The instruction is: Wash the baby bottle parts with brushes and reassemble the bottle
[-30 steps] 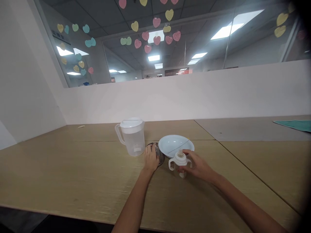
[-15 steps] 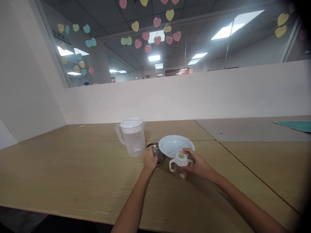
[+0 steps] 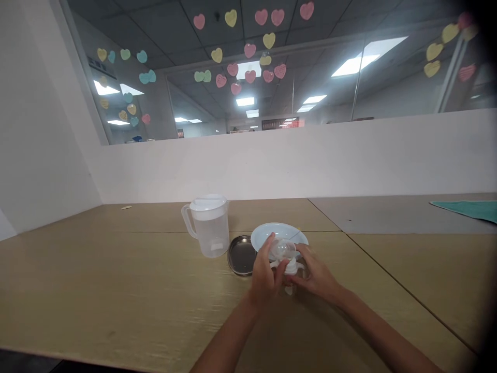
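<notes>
A baby bottle (image 3: 290, 267) with a white collar and side handles stands on the table in front of me. My left hand (image 3: 264, 274) grips a clear dome-shaped cap (image 3: 282, 248) at the bottle's top, its thumb by the white collar. The cap looks tilted; whether it is seated on the bottle I cannot tell. On the other side, my right hand (image 3: 315, 274) holds the bottle near its right handle, fingers wrapped about it. The bottle's lower body is partly hidden by the hands.
Left of my hands lies a round dark metal dish (image 3: 241, 256). A white oval plate (image 3: 267, 233) with a thin stick across it sits just behind the bottle. A lidded plastic pitcher (image 3: 209, 228) stands further left. A green cloth (image 3: 469, 209) lies at the far right.
My left hand has lifted the clear cap from the metal dish and carried it right to the bottle's top. My right hand stays on the bottle. The view has tilted up slightly.
</notes>
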A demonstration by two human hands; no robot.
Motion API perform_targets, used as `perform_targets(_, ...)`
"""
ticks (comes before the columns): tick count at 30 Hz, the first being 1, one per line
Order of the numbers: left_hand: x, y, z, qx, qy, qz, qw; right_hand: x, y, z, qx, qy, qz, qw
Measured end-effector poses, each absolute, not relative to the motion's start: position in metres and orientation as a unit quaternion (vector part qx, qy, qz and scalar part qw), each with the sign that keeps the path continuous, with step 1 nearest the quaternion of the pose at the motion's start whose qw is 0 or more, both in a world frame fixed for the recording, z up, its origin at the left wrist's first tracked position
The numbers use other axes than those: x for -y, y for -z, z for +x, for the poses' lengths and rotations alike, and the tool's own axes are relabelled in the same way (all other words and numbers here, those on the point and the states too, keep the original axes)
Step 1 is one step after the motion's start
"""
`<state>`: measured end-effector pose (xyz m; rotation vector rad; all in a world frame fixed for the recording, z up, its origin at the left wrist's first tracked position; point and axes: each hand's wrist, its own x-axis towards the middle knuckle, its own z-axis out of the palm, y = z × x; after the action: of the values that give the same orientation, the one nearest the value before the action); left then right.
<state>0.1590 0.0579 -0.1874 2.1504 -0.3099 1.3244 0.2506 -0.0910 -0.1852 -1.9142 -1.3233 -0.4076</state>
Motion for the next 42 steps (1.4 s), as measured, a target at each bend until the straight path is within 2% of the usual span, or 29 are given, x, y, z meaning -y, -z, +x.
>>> perform_targets(11,-0.057,0.185,0.159,0.149,-0.449,0.858,0.203,0.089,0.196,0.250,0.523,0.210,-0.742,0.364)
perform_targets(22,-0.056,0.187,0.156,0.136,-0.366,0.877,0.281,0.090,0.193,0.252,0.554,0.245,-0.718,0.343)
perform_targets(42,-0.053,0.191,0.160,0.154,-0.347,0.840,0.389,0.087,0.196,0.246,0.515,0.121,-0.710,0.465)
